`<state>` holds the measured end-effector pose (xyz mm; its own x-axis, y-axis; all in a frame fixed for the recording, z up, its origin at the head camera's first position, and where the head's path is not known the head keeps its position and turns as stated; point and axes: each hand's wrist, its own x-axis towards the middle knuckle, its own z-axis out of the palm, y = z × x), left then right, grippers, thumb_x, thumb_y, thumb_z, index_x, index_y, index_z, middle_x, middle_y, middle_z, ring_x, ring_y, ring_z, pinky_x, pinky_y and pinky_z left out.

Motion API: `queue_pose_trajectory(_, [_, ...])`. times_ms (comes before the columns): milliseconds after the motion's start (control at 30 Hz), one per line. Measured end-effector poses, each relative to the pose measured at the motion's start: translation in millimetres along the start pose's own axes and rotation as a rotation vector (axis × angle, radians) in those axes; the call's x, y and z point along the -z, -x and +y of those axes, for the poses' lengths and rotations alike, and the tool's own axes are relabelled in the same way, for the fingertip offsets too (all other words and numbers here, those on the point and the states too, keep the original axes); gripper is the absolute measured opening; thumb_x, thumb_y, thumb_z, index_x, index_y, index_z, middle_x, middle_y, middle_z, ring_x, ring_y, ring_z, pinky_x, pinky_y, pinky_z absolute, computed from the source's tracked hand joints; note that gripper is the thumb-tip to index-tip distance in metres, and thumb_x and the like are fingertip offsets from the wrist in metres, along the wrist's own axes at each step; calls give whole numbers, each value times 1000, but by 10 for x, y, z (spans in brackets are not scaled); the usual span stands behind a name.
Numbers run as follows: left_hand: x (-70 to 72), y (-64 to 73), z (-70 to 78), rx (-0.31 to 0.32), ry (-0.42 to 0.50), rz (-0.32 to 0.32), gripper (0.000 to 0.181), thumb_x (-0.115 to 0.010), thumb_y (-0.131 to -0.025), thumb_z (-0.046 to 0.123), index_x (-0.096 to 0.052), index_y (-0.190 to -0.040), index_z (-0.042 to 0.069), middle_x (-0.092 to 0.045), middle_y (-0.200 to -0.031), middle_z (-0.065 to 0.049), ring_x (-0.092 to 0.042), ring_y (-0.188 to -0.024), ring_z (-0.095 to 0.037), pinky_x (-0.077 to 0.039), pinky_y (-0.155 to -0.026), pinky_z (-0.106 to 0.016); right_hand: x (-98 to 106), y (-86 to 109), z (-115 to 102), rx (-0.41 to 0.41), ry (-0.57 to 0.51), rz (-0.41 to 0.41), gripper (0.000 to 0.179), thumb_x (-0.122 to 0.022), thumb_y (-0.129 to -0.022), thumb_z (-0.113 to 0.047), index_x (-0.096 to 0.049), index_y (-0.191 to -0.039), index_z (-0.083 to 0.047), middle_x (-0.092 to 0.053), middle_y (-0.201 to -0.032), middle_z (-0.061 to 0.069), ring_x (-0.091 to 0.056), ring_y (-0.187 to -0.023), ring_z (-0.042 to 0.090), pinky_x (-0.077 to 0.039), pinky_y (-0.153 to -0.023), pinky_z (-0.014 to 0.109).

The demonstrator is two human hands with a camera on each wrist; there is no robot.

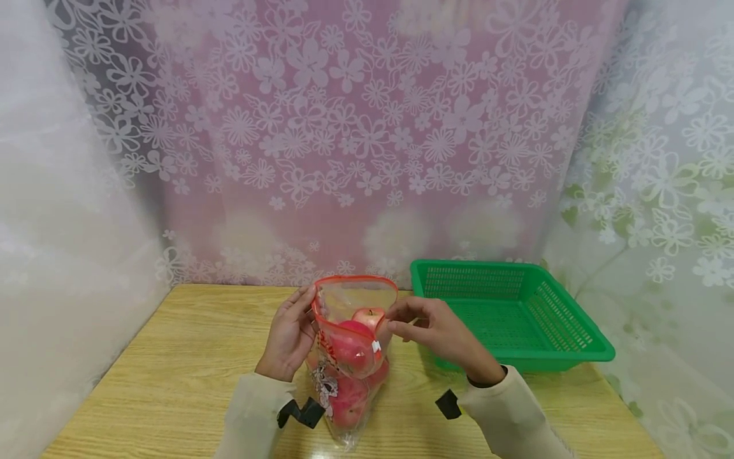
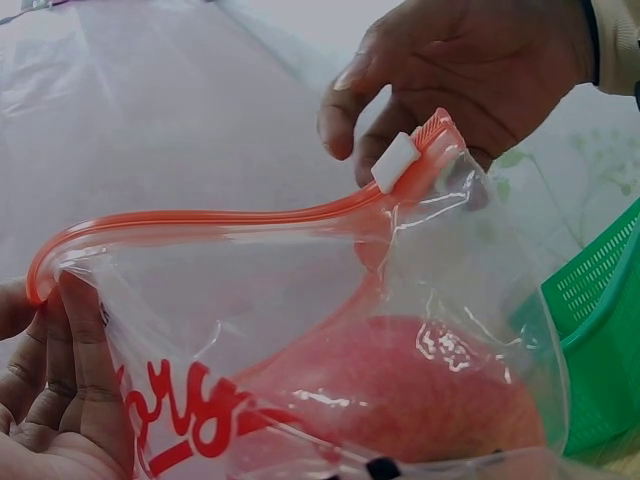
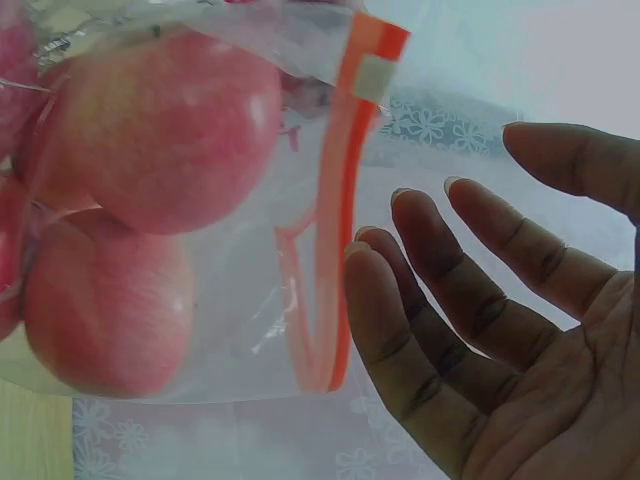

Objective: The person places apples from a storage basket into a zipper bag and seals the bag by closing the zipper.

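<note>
A clear plastic slider bag (image 1: 355, 278) with an orange-red zip rim stands on the table, its mouth spread apart. Several red apples (image 1: 352, 354) fill it. My left hand (image 1: 289, 335) pinches the left end of the rim between thumb and fingers; the left wrist view shows this hand (image 2: 65, 400) from close by. Near the right end of the rim sits a white slider (image 2: 396, 162). My right hand (image 1: 438, 331) hovers beside that end. In the right wrist view its fingers (image 3: 375, 300) are loosely extended around nothing, close to the rim.
A green plastic basket (image 1: 564, 354) with slotted walls stands to the right, behind my right hand. The wooden table (image 1: 189, 357) ends at a pink flowered curtain (image 1: 367, 159) at the back. Pale sheets hang at both sides.
</note>
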<state>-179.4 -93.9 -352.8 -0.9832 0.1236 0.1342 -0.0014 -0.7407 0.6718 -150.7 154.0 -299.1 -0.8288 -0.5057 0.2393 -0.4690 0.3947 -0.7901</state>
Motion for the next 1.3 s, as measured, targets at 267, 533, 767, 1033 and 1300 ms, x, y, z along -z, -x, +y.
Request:
queue_pose_trajectory(267, [0,-5,0,3,24,-23,21,-47,-103,13,-65,-93,13,-62,-83,-1,-63,-69,-10,-55,-68,-20,-162,163,52,-31,-4,23,13,-62,-96,-24,-66,-102,-14,-65,-91,1,-59,-78,16,-53,-66,31])
queue_pose_trajectory(533, [-10,-15,-14,1,17,-34,20,-45,-104,14,-63,-95,13,-61,-83,0,-63,-68,-9,-55,-67,-20,-372,279,120,-42,2,60,19,-70,-90,-26,-59,-94,-11,-57,-78,0,-54,-69,11,-51,-59,28])
queue_pose_trajectory(767, [-21,-17,-38,-1,20,-31,21,-45,-104,14,-63,-93,14,-61,-82,0,-63,-67,-9,-55,-66,-20,-532,298,128,-50,12,114,32,-76,-84,-32,-53,-86,-11,-51,-72,0,-48,-60,8,-44,-50,24])
queue_pose_trajectory(1033, [-27,-15,-44,-6,14,-26,22,-45,-104,13,-64,-93,14,-61,-80,1,-62,-67,-8,-54,-66,-20,-699,252,168,5,67,246,31,-76,-85,-31,-52,-77,-13,-43,-63,-8,-38,-55,3,-35,-49,20])
queue_pose_trajectory(1300, [-18,-5,-49,-6,8,-29,19,-48,-103,14,-64,-94,14,-61,-80,0,-62,-68,-9,-54,-67,-20,-765,233,199,5,79,361,30,-70,-90,-25,-49,-70,-18,-35,-58,-11,-33,-52,1,-30,-50,18])
